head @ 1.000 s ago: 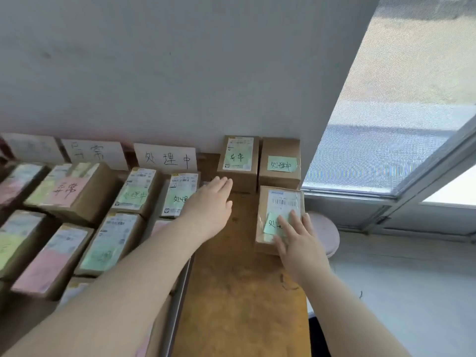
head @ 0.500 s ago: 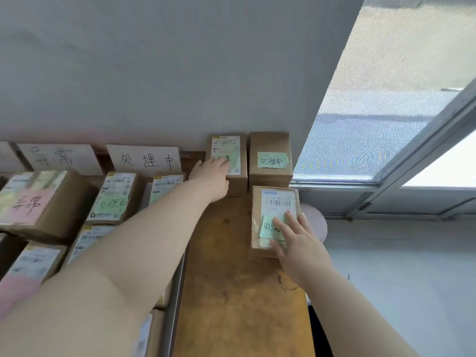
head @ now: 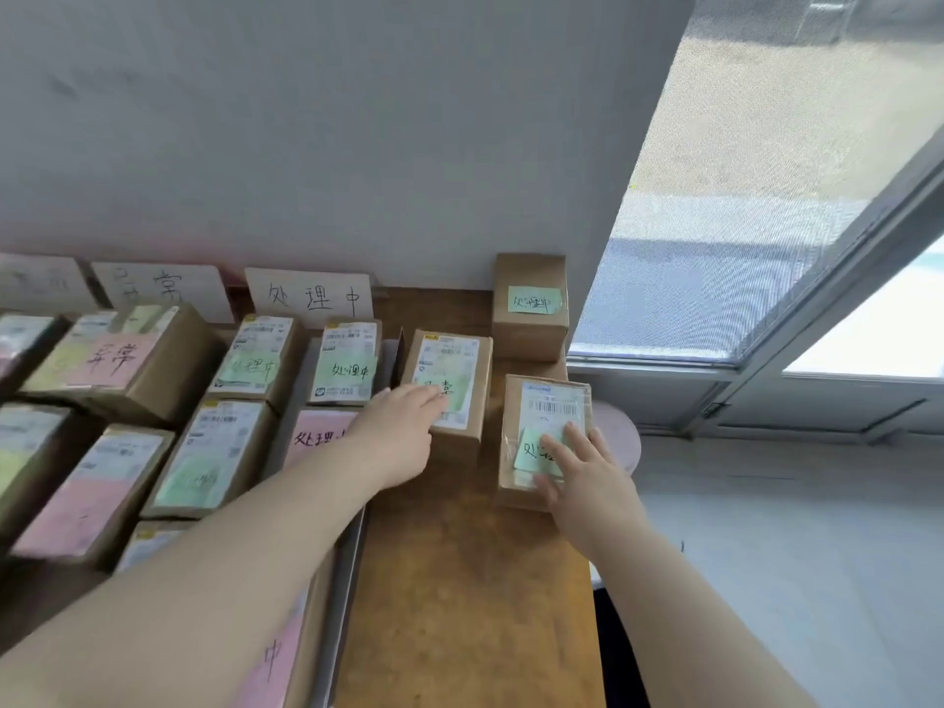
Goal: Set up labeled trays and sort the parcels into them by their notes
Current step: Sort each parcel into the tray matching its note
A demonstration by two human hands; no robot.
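The fingers (head: pixel 426 396) of the left hand (head: pixel 396 436) lie flat on the middle box (head: pixel 449 380), gripping nothing, while the right hand (head: pixel 587 472) lies open on the box at its right (head: pixel 549 406); sorting is under way, and next each box probably needs a real grip before going to its tray (head: pixel 352 534).

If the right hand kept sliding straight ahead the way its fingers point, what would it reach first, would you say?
The right hand lies flat on the nearest parcel, fingers pointing toward the wall. Straight on, it would probably reach the parcel with the green note by the wall first, though depth is hard to judge.
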